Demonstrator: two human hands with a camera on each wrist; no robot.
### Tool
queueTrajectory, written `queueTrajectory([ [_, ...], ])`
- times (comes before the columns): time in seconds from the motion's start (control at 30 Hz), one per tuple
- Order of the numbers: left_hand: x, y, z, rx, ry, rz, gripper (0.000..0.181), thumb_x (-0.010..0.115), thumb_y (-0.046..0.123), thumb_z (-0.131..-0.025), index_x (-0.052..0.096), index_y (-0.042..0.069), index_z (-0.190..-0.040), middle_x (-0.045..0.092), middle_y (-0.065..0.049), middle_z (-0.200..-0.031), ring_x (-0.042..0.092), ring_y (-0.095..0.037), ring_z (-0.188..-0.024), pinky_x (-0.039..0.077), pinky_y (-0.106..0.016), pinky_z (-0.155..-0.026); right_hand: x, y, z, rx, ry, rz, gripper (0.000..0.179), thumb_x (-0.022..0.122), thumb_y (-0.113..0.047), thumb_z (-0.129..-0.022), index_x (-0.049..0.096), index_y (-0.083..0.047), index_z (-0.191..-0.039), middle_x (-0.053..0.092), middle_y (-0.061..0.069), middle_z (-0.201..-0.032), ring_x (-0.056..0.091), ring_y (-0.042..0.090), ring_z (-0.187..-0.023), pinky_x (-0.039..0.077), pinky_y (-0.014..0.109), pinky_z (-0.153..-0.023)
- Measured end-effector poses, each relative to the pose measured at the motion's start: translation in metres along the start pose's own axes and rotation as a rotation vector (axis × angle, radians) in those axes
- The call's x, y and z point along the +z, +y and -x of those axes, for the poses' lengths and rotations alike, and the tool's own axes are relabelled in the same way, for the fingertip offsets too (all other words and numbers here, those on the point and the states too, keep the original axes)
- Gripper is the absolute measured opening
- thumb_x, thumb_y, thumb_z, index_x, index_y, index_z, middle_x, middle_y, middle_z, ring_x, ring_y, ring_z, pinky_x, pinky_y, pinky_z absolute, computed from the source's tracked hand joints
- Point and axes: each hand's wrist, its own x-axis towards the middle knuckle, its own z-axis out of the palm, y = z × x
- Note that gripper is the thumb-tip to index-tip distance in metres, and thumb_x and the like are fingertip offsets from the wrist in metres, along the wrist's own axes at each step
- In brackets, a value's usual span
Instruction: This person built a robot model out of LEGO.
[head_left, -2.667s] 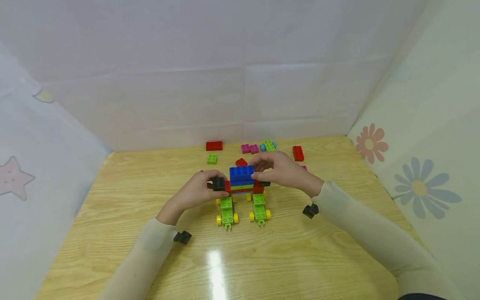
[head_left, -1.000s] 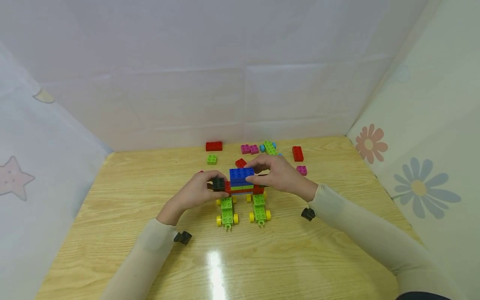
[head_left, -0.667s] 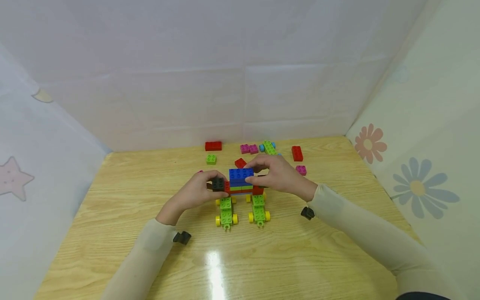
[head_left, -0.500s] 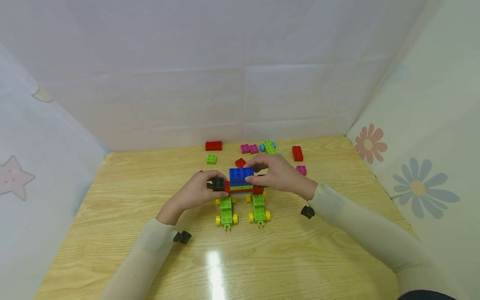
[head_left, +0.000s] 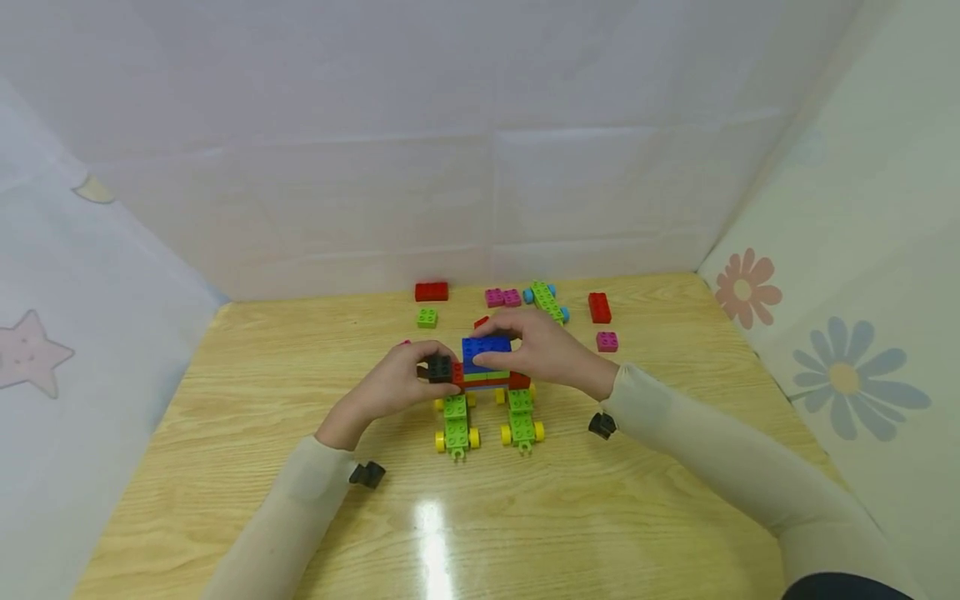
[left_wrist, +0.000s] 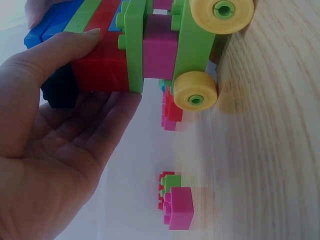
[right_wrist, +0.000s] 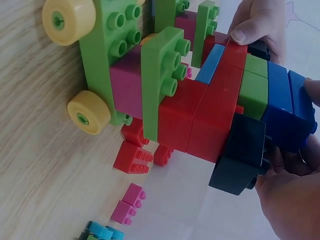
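A toy-brick model stands on two green wheeled bases (head_left: 457, 432) with yellow wheels. Red bricks (right_wrist: 200, 120) bridge the bases over pink and green ones. Higher up come light green bricks (right_wrist: 254, 85) and blue bricks (head_left: 487, 344) stacked at the top. My left hand (head_left: 393, 383) grips the model's left end, thumb on the red brick, fingers behind the black brick (head_left: 439, 367). From the right, my right hand (head_left: 547, 350) pinches the blue bricks, thumb across their front and fingers behind. Another black brick (right_wrist: 240, 150) juts out at the right end, below that hand.
Loose bricks lie toward the back of the wooden table (head_left: 300, 500): red bricks (head_left: 431, 292), a small green brick (head_left: 427, 317), pink bricks (head_left: 502, 297) and a green base with blue wheels (head_left: 547, 302). A pink brick (head_left: 607, 342) lies to the right. Cloth walls surround the table.
My right hand has shifted left along the blue bricks, its thumb now farther across their front. More of the blue-wheeled base shows behind it. My left hand keeps its grip.
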Motion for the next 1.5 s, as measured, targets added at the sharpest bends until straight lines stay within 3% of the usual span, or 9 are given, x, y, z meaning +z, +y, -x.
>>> queueTrajectory([
  [0.27,0.0,0.002,-0.001,0.003,-0.002,0.001,0.036,0.089,0.026,-0.099,0.074,0.013,-0.129,0.076,-0.008,-0.129,0.074,-0.024,-0.114,0.066,-0.051,-0.105,0.002,-0.001,0.001,0.006,0.019,0.021,0.035,0.084,-0.032,-0.103,0.081,-0.019,-0.135,0.079,0.001,-0.134,0.073,0.023,-0.118,0.065,0.045,-0.105],
  [0.6,0.0,0.001,0.0,0.002,0.0,0.003,0.034,0.09,0.025,-0.098,0.074,0.015,-0.127,0.076,-0.007,-0.127,0.074,-0.024,-0.113,0.067,-0.05,-0.105,0.005,0.004,0.001,0.02,0.029,0.005,0.036,0.084,-0.033,-0.103,0.081,-0.02,-0.136,0.077,0.002,-0.137,0.069,0.026,-0.123,0.063,0.054,-0.108],
  [1.07,0.001,-0.001,0.001,0.001,-0.005,0.015,0.038,0.089,0.026,-0.099,0.074,0.013,-0.13,0.075,-0.008,-0.13,0.074,-0.025,-0.115,0.067,-0.05,-0.105,0.002,0.009,0.009,0.102,0.038,-0.044,0.041,0.088,-0.038,-0.099,0.079,-0.022,-0.136,0.072,0.002,-0.137,0.07,0.025,-0.119,0.065,0.048,-0.104],
  [1.23,0.002,-0.002,0.001,0.006,0.003,0.012,0.036,0.089,0.024,-0.099,0.073,0.015,-0.129,0.075,-0.007,-0.129,0.074,-0.024,-0.114,0.067,-0.05,-0.104,0.004,0.014,0.012,0.078,0.068,-0.04,0.04,0.089,-0.04,-0.098,0.08,-0.022,-0.132,0.077,-0.001,-0.13,0.071,0.022,-0.113,0.064,0.042,-0.097],
  [1.5,0.002,-0.003,0.001,0.02,0.007,0.011,0.036,0.089,0.025,-0.099,0.073,0.015,-0.129,0.075,-0.007,-0.129,0.074,-0.023,-0.114,0.067,-0.049,-0.103,0.005,0.017,0.015,0.066,0.074,-0.038,0.042,0.087,-0.044,-0.099,0.081,-0.022,-0.135,0.077,-0.002,-0.137,0.07,0.021,-0.117,0.064,0.044,-0.097],
])
